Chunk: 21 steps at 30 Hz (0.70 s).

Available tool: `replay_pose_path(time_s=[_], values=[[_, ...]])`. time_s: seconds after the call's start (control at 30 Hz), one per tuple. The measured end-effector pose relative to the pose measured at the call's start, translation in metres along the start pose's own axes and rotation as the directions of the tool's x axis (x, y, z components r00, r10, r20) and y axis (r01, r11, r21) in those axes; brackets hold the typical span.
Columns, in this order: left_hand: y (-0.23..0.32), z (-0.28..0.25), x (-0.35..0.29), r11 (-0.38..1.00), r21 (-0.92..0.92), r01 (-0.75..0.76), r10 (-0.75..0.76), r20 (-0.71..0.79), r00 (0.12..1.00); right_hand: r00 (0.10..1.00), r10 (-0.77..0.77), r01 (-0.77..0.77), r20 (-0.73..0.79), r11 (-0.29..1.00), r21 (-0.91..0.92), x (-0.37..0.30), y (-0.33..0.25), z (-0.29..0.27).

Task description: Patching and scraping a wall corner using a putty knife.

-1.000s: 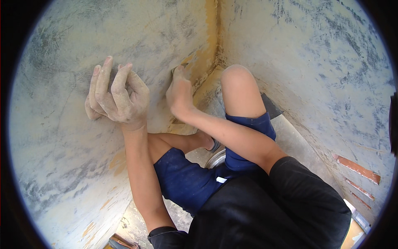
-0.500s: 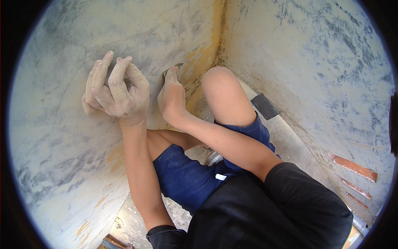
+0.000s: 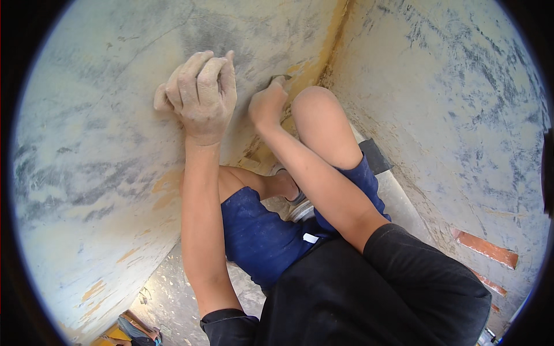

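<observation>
Floor (image 3: 176, 282): grey, scuffed, pale specks/dust, runs btwn two walls, narrows twd corner. Lower-L stretch brightest, w/ a few sm. dk marks. R strip (image 3: 407, 207) plainer, follows base of R wall. On it: dk grey flat piece (image 3: 375, 155), R side, nr that wall, just beside knee. Foot (image 3: 287, 185) in dk footwear, approx. mid. Round metallic rim (image 3: 301, 211) just below foot, mostly hidden; can't tell if it sits direct on fl. Far lower L: jumble of items (image 3: 134, 331), yellow/grey/brown, partly cut off, too sm. to ID.
</observation>
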<state>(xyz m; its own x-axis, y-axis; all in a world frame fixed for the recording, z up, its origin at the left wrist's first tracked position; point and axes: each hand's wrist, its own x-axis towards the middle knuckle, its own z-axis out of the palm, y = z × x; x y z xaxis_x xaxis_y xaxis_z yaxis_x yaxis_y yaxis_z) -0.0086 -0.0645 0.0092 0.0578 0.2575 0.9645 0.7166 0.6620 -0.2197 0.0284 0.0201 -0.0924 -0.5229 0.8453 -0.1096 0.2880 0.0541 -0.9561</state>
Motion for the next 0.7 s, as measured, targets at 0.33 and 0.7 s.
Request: replay_pose_path(time_s=[0.33, 0.7], values=[[0.009, 0.014, 0.000, 1.000, -0.014, 0.022, -0.022, -0.026, 0.999, 0.997, -0.064, 0.066, 0.032, 0.996, -0.055, -0.011, 0.000, -0.003], [0.007, 0.007, 0.000, 1.000, -0.002, 0.009, -0.009, 0.005, 1.000, 0.987, -0.119, 0.134, 0.108, 0.980, -0.145, -0.021, -0.004, -0.010]])
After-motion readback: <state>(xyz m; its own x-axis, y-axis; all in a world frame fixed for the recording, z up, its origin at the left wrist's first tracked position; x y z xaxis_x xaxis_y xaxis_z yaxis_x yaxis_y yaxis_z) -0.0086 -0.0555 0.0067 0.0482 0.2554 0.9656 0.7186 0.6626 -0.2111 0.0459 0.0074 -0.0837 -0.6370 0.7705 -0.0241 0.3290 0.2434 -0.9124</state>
